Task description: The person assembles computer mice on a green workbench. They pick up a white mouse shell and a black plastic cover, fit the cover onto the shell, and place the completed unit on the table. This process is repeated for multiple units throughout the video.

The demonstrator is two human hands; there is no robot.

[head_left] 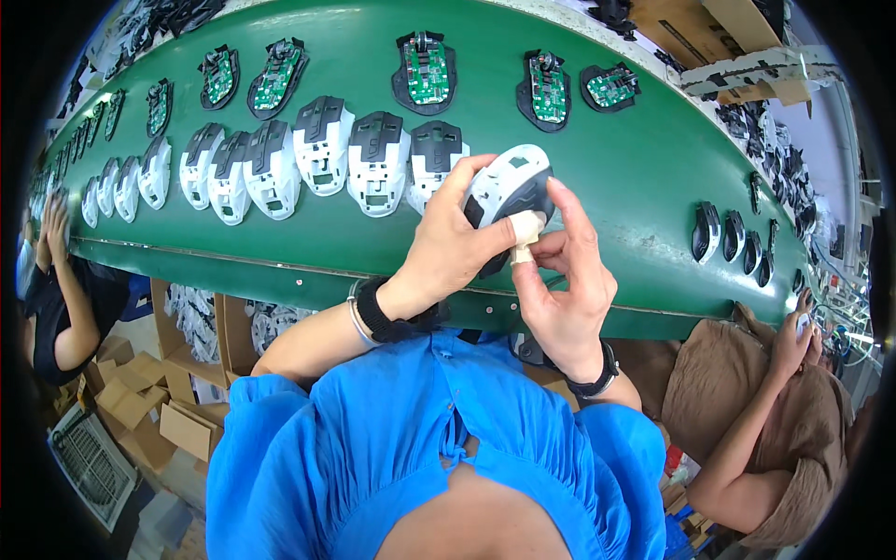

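- Left hand (457, 235): closed on the white-and-dark mouse shell (515, 177), thumb across its near side.
- Right hand (571, 285): half-curled, index fingertip on shell's right edge; can't tell if thumb grips.
- Shell: tilted, between your hands, above green work surface (644, 205).
- Both your wrists bent inward, forearms converging.
- White-and-black shells (378, 166): beyond, left of left hand.

Your left hand (446, 245) grips a white-and-black mouse shell (509, 187) above the green worktop (644, 177); your right hand (577, 294) touches its edge. Left of your fingers (572, 213) lie similar shells (381, 168); beyond them, green circuit boards (428, 77); right, dark shell parts (704, 233).
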